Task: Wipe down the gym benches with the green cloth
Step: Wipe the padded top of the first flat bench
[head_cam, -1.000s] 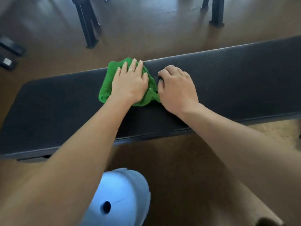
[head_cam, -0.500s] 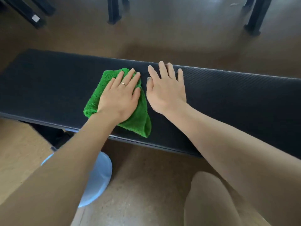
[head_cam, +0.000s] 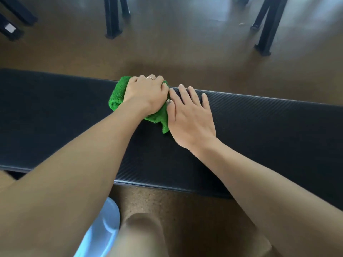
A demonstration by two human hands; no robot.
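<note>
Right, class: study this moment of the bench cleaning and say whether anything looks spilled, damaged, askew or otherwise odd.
Nothing stands out. The left hand presses the bunched green cloth onto the black bench pad, near its far edge; the right hand lies flat beside it, thumb touching the cloth. The pad shows no tear or spill.

Bench (head_cam: 259, 130) runs left to right across the view, cloth (head_cam: 118, 95) bunched on it at the far edge, left hand (head_cam: 146, 93) on top of the cloth. Right hand (head_cam: 191, 115) flat on the bench just right of the cloth, thumb touching it. Bucket (head_cam: 104, 227) on the floor (head_cam: 185, 206) in front of the bench, lower left beside a knee (head_cam: 143, 236); frame legs (head_cam: 113, 17) stand on the floor behind the bench.
</note>
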